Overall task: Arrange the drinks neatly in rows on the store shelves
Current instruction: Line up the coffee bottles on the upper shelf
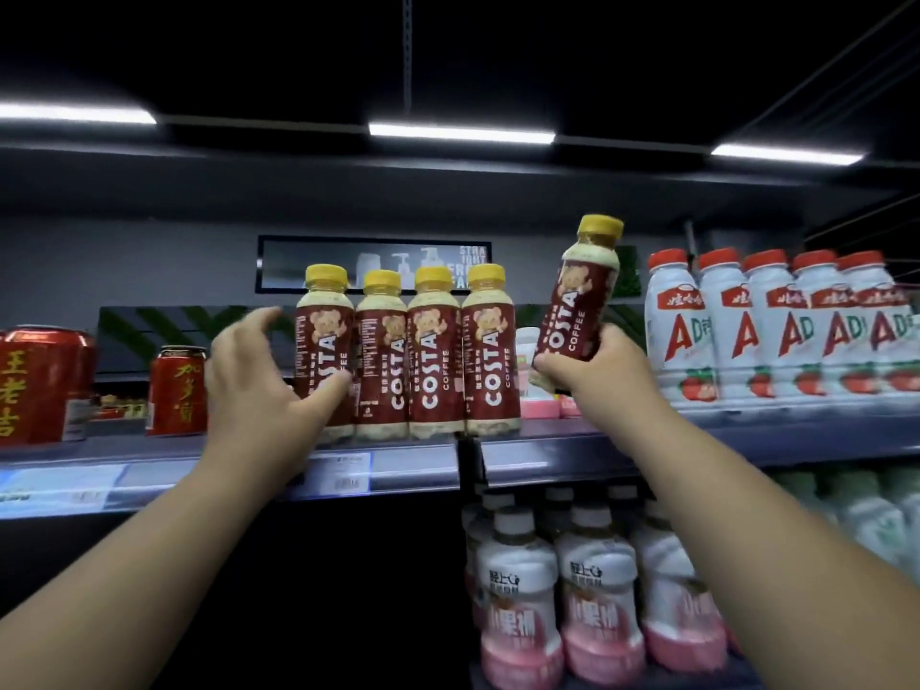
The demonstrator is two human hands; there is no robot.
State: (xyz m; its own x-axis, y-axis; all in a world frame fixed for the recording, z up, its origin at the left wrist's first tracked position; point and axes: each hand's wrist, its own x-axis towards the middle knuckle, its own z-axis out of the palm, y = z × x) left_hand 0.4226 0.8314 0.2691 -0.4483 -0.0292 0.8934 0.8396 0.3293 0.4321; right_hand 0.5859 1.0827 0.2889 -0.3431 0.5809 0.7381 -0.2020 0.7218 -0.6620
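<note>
Several Costa coffee bottles (433, 356) with yellow caps and dark red labels stand side by side on the top shelf (418, 463). My right hand (592, 371) grips the lower part of one more Costa bottle (580, 296), held tilted in the air to the right of the row. My left hand (264, 376) reaches toward the leftmost bottle of the row (324, 336), fingers spread, thumb touching its lower label.
Red herbal-tea cans (176, 390) stand at the shelf's left. White AD milk bottles with red caps (776, 331) fill the right. A small pink bottle (527, 376) sits behind, between the Costa row and my right hand. Pink-and-white bottles (592, 590) crowd the shelf below.
</note>
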